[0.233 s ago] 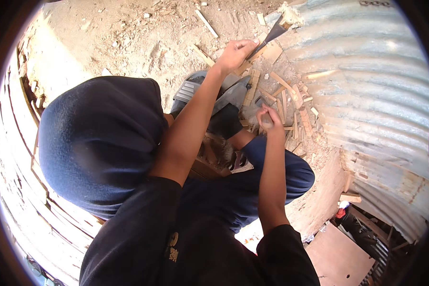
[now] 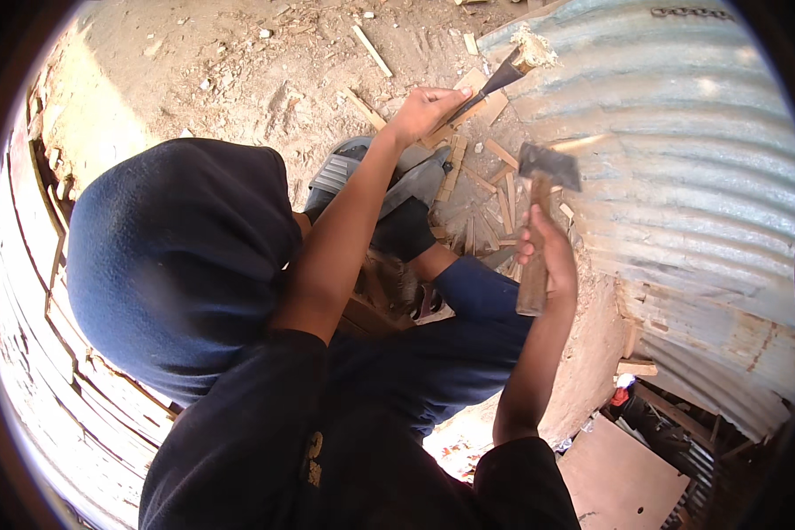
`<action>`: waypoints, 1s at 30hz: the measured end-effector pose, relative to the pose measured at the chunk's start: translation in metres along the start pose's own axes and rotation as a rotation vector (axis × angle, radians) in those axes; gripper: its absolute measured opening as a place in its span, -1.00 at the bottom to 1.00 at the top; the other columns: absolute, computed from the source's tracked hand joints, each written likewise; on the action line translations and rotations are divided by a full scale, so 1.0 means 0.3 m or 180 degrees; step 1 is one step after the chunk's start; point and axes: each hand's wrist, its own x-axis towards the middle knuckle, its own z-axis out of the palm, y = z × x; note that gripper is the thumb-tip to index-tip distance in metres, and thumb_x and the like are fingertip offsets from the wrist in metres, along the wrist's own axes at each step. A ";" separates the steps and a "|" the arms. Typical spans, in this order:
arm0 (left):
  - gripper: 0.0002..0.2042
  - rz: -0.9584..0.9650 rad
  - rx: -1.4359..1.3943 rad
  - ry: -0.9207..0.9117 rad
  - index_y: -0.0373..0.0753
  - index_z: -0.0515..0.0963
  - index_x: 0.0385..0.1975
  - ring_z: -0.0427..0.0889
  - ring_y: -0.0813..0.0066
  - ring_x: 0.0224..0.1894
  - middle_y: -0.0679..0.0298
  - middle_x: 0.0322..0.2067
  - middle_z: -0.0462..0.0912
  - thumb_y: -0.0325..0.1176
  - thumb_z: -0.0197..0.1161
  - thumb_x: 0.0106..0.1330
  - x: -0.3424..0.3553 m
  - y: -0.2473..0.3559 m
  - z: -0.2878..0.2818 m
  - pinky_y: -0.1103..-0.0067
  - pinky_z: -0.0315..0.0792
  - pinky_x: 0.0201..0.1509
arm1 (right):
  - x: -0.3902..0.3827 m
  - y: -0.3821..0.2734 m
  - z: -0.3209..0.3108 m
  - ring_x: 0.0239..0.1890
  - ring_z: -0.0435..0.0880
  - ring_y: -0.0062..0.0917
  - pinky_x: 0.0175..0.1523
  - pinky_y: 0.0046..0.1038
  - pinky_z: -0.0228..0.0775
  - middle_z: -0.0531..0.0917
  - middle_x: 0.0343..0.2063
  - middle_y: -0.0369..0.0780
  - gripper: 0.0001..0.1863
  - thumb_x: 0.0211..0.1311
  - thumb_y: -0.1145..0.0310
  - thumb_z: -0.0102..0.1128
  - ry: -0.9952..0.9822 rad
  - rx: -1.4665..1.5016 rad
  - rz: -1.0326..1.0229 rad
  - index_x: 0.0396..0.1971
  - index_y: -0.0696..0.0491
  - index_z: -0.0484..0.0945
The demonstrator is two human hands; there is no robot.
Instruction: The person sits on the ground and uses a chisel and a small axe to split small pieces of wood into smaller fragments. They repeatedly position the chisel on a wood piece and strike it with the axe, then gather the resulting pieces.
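Note:
My left hand (image 2: 424, 113) is closed around the shank of a chisel (image 2: 500, 78), which has a dark metal socket. The chisel's wooden butt (image 2: 536, 49) is frayed and points up and to the right; its lower end is hidden behind my fingers, beside pale wood pieces (image 2: 491, 109). In my right hand (image 2: 549, 247) is a hammer (image 2: 539, 274), gripped round its wooden handle. Its dark, blocky head (image 2: 549, 166) is raised below and to the right of the chisel's butt, apart from it.
A corrugated metal sheet (image 2: 680, 168) rises at the right. Wood offcuts (image 2: 506, 203) and chips litter the dirt ground (image 2: 238, 79) around my shoe (image 2: 334, 172). My bent knee (image 2: 168, 265) in dark blue cloth fills the left. A flat board (image 2: 623, 477) lies at lower right.
My right hand has swung up and to the right, bringing the hammer into plain view. My left hand and the chisel appear slightly farther left and lower in the picture.

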 end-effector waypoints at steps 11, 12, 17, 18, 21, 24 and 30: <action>-0.52 -0.0049 0.0091 -0.0245 -0.23 0.67 -0.24 0.54 0.53 -0.14 0.28 -0.24 0.66 0.12 0.21 0.20 0.018 0.008 -0.020 0.54 0.34 0.07 | -0.237 -0.476 0.203 -0.76 0.34 -0.70 -0.65 -0.59 0.25 0.36 -0.68 -0.34 -0.65 0.30 0.11 0.03 0.0124 -0.2251 -0.1637 -0.22 0.14 0.39; -0.51 -0.0104 0.0134 -0.0240 -0.23 0.67 -0.23 0.53 0.52 -0.13 0.27 -0.23 0.65 0.13 0.21 0.19 0.021 0.011 -0.009 0.53 0.34 0.07 | -0.199 -0.460 0.184 -0.75 0.34 -0.70 -0.65 -0.58 0.25 0.38 -0.68 -0.34 -0.63 0.30 0.09 0.04 -0.0193 -0.2553 -0.1206 -0.21 0.14 0.40; -0.48 -0.0287 0.0041 -0.0456 -0.22 0.65 -0.15 0.50 0.45 -0.03 0.21 -0.14 0.63 0.15 0.23 0.17 0.007 0.011 -0.027 0.49 0.27 0.17 | -0.265 -0.445 0.208 -0.76 0.32 -0.71 -0.68 -0.61 0.18 0.38 -0.68 -0.35 -0.60 0.27 0.04 0.08 -0.0353 -0.1561 -0.0868 -0.21 0.12 0.42; -0.48 -0.0312 0.0158 -0.0417 -0.22 0.65 -0.15 0.50 0.46 -0.03 0.21 -0.14 0.63 0.15 0.22 0.17 0.003 0.006 -0.033 0.49 0.26 0.17 | -0.297 -0.443 0.217 -0.77 0.31 -0.72 -0.70 -0.64 0.15 0.38 -0.68 -0.35 -0.60 0.28 0.05 0.07 -0.0192 -0.1505 -0.1111 -0.21 0.13 0.42; -0.48 -0.0293 0.0268 -0.0400 -0.21 0.65 -0.15 0.49 0.49 -0.04 0.24 -0.15 0.64 0.15 0.21 0.18 0.000 0.022 -0.009 0.49 0.25 0.18 | -0.401 -0.487 0.183 -0.81 0.25 -0.78 -0.76 -0.74 0.06 0.36 -0.68 -0.35 -0.62 0.35 0.09 -0.03 0.0273 -0.1162 -0.1992 -0.18 0.16 0.39; -0.50 -0.0261 0.0032 -0.0507 -0.20 0.65 -0.17 0.50 0.54 -0.06 0.28 -0.16 0.64 0.15 0.20 0.20 0.021 0.003 -0.003 0.52 0.27 0.14 | -0.422 -0.582 0.152 -0.80 0.23 -0.77 -0.73 -0.71 0.10 0.33 -0.69 -0.36 -0.63 0.35 0.10 -0.04 0.0526 -0.0837 -0.2738 -0.16 0.15 0.33; -0.54 -0.0219 -0.0142 -0.0551 -0.19 0.65 -0.16 0.52 0.59 -0.06 0.30 -0.15 0.65 0.10 0.20 0.22 0.026 -0.003 -0.033 0.60 0.28 0.13 | -0.203 -0.433 0.149 -0.81 0.31 -0.71 -0.71 -0.65 0.21 0.37 -0.72 -0.36 -0.65 0.31 0.05 0.05 -0.0112 -0.2507 -0.1078 -0.31 0.07 0.34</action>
